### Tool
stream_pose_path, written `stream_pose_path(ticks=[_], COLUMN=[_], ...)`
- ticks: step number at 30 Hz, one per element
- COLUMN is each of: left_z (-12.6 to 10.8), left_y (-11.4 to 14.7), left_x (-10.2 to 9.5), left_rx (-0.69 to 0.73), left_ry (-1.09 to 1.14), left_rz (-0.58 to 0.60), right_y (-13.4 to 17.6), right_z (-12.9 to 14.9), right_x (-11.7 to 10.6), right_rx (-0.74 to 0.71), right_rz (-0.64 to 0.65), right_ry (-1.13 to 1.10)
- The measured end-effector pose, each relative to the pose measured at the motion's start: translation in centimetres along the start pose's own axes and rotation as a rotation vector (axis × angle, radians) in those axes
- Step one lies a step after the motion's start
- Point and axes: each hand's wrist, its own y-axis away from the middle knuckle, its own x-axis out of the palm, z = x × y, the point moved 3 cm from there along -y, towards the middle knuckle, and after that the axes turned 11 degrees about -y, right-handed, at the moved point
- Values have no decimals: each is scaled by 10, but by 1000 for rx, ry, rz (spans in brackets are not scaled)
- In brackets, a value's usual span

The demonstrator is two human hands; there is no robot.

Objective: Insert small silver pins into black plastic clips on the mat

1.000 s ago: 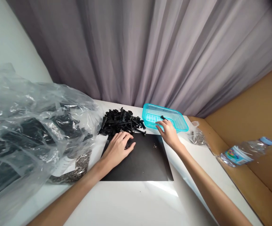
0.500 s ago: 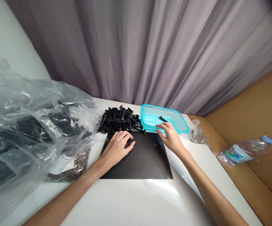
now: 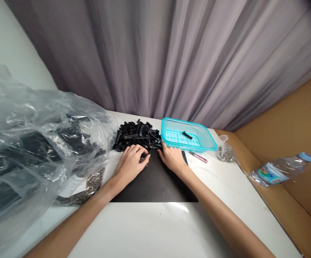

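Observation:
On the black mat (image 3: 150,186), my left hand (image 3: 131,161) rests with bent fingers and its thumb apart. Small metal pieces (image 3: 142,160) lie beside its thumb. My right hand (image 3: 173,156) is at the mat's far edge, index finger stretched forward and thumb apart. Its fingertips are by the near right side of a pile of black plastic parts (image 3: 138,134); whether they touch a part is hard to see. One black part (image 3: 187,135) lies in the turquoise basket (image 3: 209,146), just beyond my right hand.
A big clear plastic bag (image 3: 48,107) with black parts covers the left. Beside it sits a bag of small metal pieces (image 3: 93,184). To the right are a pink-handled tool (image 3: 200,157), a small bag of metal pieces (image 3: 226,154), and a water bottle (image 3: 275,172) on cardboard.
My right hand has moved left, from the basket's near edge to the pile. The part in the basket now lies flatter, and the pink-handled tool is uncovered. My left hand has shifted slightly.

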Motion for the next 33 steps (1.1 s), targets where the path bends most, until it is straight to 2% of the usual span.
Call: stream_pose_path(ticks=[3, 6, 8, 16, 24, 33], left_z=[3, 6, 6, 6, 13, 13], left_y=[-3, -2, 0, 4, 3, 2], left_x=[-16, -26, -26, -15, -11, -12], left_rx=[-114, -249, -285, -233, -204, -200], left_ry=[-97, -261, -350, -365, -340, -336], left_rz=[-22, 75, 138, 143, 118, 9], right_y=[-6, -3, 1, 8, 4, 3], right_z=[3, 4, 3, -6, -5, 7], right_x=[3, 5, 6, 7, 9, 5], right_rx=[50, 80, 101, 187, 201, 215], right_rz=[1, -17, -28, -74, -81, -101], right_ry=[2, -14, -29, -124, -263, -116])
